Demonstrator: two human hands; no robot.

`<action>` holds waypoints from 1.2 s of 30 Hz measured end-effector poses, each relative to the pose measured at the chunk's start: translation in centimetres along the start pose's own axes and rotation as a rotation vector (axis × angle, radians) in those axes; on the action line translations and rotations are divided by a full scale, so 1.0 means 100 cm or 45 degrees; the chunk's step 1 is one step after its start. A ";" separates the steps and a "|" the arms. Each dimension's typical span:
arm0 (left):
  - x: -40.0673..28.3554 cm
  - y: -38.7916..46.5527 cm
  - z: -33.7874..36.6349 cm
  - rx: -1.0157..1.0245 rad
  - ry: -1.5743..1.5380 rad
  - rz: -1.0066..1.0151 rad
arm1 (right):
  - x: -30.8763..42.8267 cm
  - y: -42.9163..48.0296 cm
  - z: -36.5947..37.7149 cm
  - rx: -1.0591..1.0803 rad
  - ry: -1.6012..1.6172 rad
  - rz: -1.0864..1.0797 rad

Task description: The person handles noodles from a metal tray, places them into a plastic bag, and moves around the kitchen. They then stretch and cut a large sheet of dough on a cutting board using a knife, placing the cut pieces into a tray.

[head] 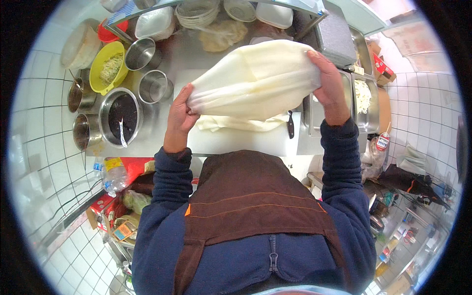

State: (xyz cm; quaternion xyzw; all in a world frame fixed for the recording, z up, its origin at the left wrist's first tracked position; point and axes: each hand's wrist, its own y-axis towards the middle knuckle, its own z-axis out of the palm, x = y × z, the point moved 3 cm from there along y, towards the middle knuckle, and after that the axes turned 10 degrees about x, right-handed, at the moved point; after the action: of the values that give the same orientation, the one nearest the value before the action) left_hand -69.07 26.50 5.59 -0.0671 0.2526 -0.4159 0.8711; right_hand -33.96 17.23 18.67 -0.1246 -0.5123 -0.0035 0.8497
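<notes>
Stretched between my two hands is a large, thin, pale cream sheet (254, 79), either tofu skin or dough; I cannot tell which. My left hand (181, 107) pinches its gathered left end, thumb on top. At the other end my right hand (328, 81) grips the edge, thumb over the upper corner. Beneath it, another cream sheet (239, 123) lies folded on a white cutting board (236, 143). A knife with a black handle (291, 125) rests at the board's right side, its blade mostly hidden.
To the left stand a steel bowl of dark sauce (120, 118) with a spoon, a yellow colander of sprouts (108, 70) and several steel pots (155, 86). Steel trays (363, 103), one with pale strips, sit at right. White foam trays (155, 23) are stacked behind, below a shelf.
</notes>
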 end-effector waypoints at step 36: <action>0.071 -0.021 0.048 0.431 0.884 -0.841 | 0.067 -0.110 -0.094 -0.416 -0.085 -0.168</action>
State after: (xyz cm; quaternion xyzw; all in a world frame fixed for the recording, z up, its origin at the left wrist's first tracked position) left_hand -64.42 19.29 7.70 0.1409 0.4216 -0.7020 0.5564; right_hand -24.12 5.33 22.62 -0.2272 -0.5400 -0.1383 0.7985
